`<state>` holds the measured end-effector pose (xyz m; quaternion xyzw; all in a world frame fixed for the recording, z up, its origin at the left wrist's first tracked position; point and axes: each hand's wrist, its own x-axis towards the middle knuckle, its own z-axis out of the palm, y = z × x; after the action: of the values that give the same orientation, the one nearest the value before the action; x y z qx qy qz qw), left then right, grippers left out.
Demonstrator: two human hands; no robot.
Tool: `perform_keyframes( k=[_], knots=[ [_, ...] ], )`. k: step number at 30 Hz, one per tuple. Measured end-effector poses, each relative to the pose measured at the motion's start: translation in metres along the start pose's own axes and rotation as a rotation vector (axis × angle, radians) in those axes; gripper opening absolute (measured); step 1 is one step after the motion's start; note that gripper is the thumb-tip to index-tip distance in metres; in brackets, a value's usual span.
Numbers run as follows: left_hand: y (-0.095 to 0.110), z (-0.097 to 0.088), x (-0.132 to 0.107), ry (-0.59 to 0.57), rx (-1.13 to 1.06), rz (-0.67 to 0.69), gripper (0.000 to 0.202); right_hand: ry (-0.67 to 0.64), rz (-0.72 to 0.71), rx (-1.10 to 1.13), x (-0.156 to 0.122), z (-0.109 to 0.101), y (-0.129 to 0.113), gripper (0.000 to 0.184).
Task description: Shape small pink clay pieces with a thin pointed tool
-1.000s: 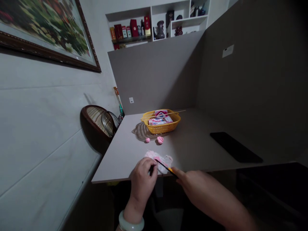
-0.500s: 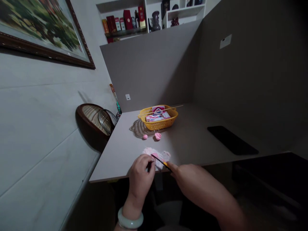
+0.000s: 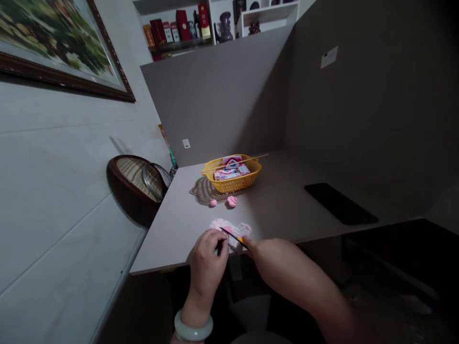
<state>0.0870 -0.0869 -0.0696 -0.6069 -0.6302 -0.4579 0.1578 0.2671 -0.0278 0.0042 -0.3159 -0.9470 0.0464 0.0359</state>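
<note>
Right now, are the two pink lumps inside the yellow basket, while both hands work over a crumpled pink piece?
No: the head view shows the two pink lumps on the tabletop in front of the yellow plastic basket, not inside it. The left hand and right hand do work over the crumpled pink piece.

My remote view: framed painting (image 3: 53, 43) on pale panelled wall (image 3: 53, 191), left; grey partition (image 3: 215, 105) behind the desk (image 3: 287, 205); white display shelves (image 3: 268, 33) above; dim light
</note>
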Motion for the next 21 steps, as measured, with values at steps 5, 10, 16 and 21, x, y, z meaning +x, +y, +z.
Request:
perform_keyframes(
  k=[5, 10, 16, 21],
  knots=[
    [-0.001, 0.000, 0.000, 0.012, -0.001, -0.001, 0.013, 0.014, -0.016, 0.016, 0.006, -0.001, 0.000, 0.040],
    [-0.003, 0.001, -0.002, -0.007, -0.020, -0.004, 0.013, 0.033, -0.007, -0.011, -0.012, 0.001, 0.007, 0.040],
    [-0.003, 0.001, 0.000, 0.010, 0.003, 0.001, 0.013, 0.053, -0.032, 0.019, 0.016, -0.003, -0.003, 0.033],
    [-0.001, 0.000, 0.000, 0.002, -0.025, 0.011, 0.013, 0.040, -0.044, 0.021, -0.002, 0.006, 0.010, 0.037]
  ],
)
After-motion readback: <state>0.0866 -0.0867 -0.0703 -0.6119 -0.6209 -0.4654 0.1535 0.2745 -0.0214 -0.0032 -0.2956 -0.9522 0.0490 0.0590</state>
